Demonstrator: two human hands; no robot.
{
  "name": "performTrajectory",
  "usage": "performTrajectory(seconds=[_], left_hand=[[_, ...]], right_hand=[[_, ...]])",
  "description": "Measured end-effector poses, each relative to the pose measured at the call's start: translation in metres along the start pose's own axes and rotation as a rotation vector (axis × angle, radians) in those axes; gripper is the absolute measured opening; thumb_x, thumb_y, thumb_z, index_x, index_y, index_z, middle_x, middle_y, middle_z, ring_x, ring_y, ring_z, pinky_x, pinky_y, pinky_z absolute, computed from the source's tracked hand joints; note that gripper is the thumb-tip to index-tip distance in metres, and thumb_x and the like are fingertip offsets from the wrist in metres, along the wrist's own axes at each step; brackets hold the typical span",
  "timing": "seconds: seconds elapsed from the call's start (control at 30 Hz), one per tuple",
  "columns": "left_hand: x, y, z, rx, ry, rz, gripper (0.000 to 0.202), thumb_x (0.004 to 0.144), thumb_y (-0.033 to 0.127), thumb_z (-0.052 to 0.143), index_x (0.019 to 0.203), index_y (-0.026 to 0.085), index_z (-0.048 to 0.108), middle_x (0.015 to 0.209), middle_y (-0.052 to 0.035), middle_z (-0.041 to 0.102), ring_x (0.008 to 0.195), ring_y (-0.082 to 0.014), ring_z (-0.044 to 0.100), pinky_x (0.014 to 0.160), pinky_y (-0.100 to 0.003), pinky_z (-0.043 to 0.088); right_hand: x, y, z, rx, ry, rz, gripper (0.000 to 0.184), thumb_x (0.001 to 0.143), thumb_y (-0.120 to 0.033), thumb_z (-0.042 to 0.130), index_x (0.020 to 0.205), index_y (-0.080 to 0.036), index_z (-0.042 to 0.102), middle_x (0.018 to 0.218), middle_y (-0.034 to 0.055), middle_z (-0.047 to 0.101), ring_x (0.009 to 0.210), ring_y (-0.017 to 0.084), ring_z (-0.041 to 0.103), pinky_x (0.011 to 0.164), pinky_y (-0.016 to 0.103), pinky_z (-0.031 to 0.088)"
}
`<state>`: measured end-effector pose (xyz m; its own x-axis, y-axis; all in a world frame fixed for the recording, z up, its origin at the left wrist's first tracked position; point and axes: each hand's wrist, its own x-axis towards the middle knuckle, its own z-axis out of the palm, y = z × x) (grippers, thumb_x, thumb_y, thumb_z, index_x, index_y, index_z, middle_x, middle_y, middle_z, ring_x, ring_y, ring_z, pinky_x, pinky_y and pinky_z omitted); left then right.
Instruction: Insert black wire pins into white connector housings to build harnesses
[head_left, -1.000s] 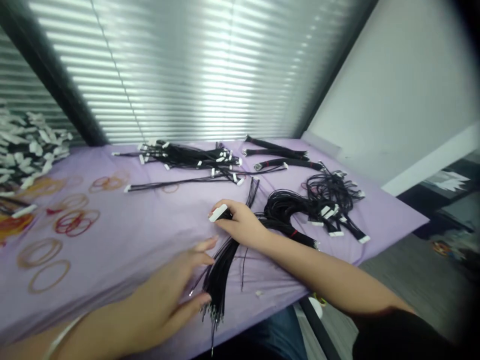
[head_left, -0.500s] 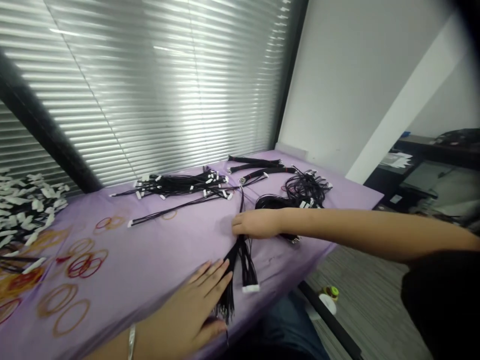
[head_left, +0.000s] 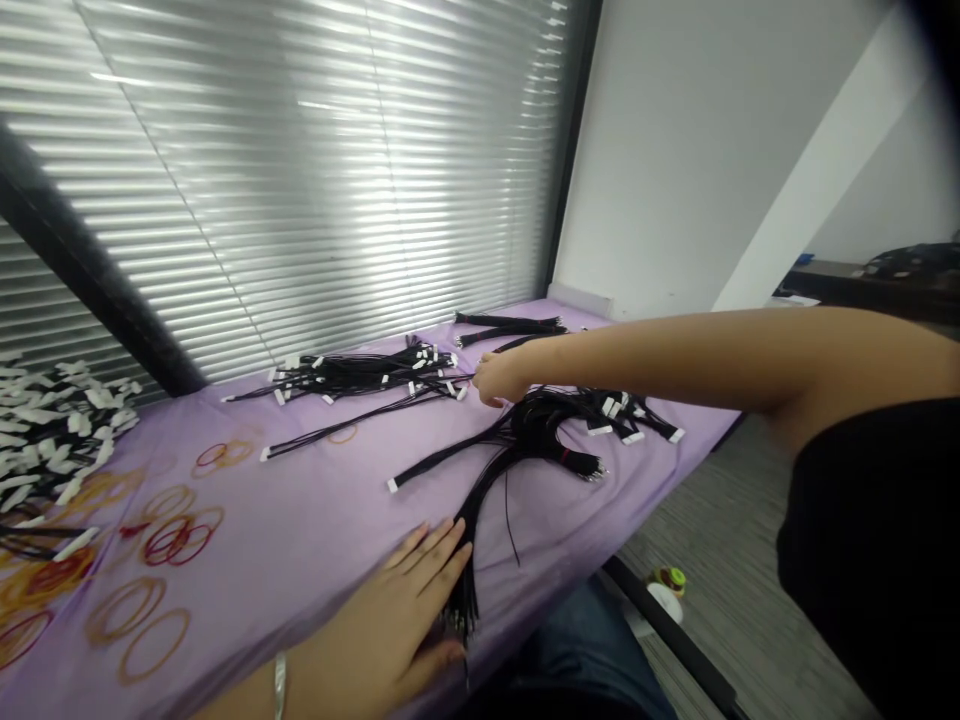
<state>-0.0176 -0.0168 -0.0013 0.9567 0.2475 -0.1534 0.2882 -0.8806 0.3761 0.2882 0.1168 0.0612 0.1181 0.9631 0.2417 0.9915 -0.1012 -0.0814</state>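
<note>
My left hand lies flat on the table with fingers stretched, its fingertips resting on a bundle of thin black wires with bare metal ends. From there the wires curve up to a dark coil, and one branch reaches left to a white connector. Beyond the coil, my right hand is at the right end of a pile of black cables with white connectors. Its fingers curl downward; what they hold, if anything, is hidden.
Banded black wire bundles lie at the back by the blinds. Orange and red rubber bands are scattered at left, beside a heap of white-ended cables. The purple-covered table ends at right above a grey floor.
My right hand has left the wire bundle and moved away toward the cable pile. The white-connector branch that pointed toward me now points left. My left hand stays on the wires.
</note>
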Motion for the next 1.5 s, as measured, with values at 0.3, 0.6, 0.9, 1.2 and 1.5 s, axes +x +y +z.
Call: performTrajectory(seconds=[0.3,0.6,0.9,1.2,1.5], left_hand=[[0.001,0.016,-0.016,0.091,-0.128,-0.074,0.069,0.097,0.051,0.033,0.153,0.013,0.020,0.157,-0.0135,0.007,0.146,-0.0320,0.012,0.114,-0.059,0.022],[0.001,0.014,-0.016,0.119,-0.142,-0.072,0.067,0.097,0.052,0.029,0.153,0.016,0.019,0.158,-0.0112,0.006,0.147,-0.0299,0.010,0.115,-0.057,0.020],[0.001,0.011,-0.011,0.113,-0.086,-0.049,0.065,0.097,0.047,0.034,0.153,0.018,0.020,0.158,-0.0118,0.010,0.146,-0.0319,0.014,0.114,-0.058,0.023],[0.000,0.009,-0.012,0.118,-0.075,-0.048,0.066,0.097,0.047,0.037,0.153,0.018,0.020,0.158,-0.0114,0.012,0.146,-0.0304,0.016,0.115,-0.055,0.022],[0.002,0.015,-0.012,0.104,-0.049,-0.073,0.062,0.096,0.045,0.040,0.151,0.017,0.028,0.157,-0.0099,0.016,0.146,-0.0288,0.019,0.117,-0.052,0.023]], right_hand=[[-0.018,0.016,-0.017,0.061,-0.766,-0.057,0.022,0.078,-0.017,0.059,0.058,-0.007,0.061,0.078,0.0089,0.069,0.078,0.009,0.059,0.076,0.027,0.041],[-0.012,0.029,-0.014,0.062,-0.976,0.071,0.019,0.068,-0.024,0.072,0.061,-0.009,0.060,0.067,0.0041,0.064,0.069,0.012,0.058,0.068,0.028,0.043],[0.001,0.036,-0.065,-0.025,-0.957,-0.145,0.031,0.067,-0.033,0.078,0.082,-0.008,0.068,0.074,0.0003,0.064,0.070,0.010,0.055,0.072,0.025,0.042],[-0.014,0.017,-0.103,-0.162,-0.628,-0.380,0.011,0.079,-0.021,0.065,0.079,-0.010,0.065,0.073,-0.0011,0.058,0.077,0.012,0.053,0.080,0.029,0.039],[-0.106,0.101,-0.159,-0.103,0.012,-0.754,0.048,0.095,-0.048,0.036,0.108,-0.016,0.069,0.093,0.0026,0.067,0.091,0.008,0.055,0.084,0.031,0.038]])
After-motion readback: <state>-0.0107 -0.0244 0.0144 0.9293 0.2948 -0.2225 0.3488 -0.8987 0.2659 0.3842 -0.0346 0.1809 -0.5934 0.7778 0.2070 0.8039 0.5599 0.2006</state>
